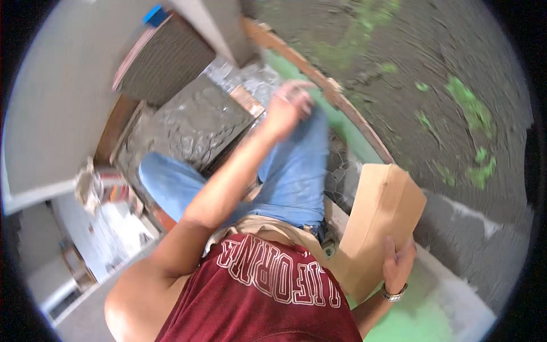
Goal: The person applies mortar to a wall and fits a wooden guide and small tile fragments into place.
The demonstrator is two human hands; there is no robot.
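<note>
A long tan cardboard box (373, 222) stands tilted at my right side. My right hand (397, 265), with a metal-banded watch on the wrist, grips its lower outer edge; the thumb lies on the near face and the other fingers are partly hidden behind. My left hand (293, 101) is stretched forward over my raised right knee, close to a wooden strip (319, 77). Motion smears its fingers, so I cannot make out anything held in them. Past my knees lies a flat area of wet grey mortar (182, 122).
Grey mortar with bright green patches covers a broad surface (444, 91) on the right. A ridged grey panel (168, 60) leans at the upper left, a blue piece (154, 15) at its top. An open bag (88, 185) sits at the left beside white sheets (108, 233).
</note>
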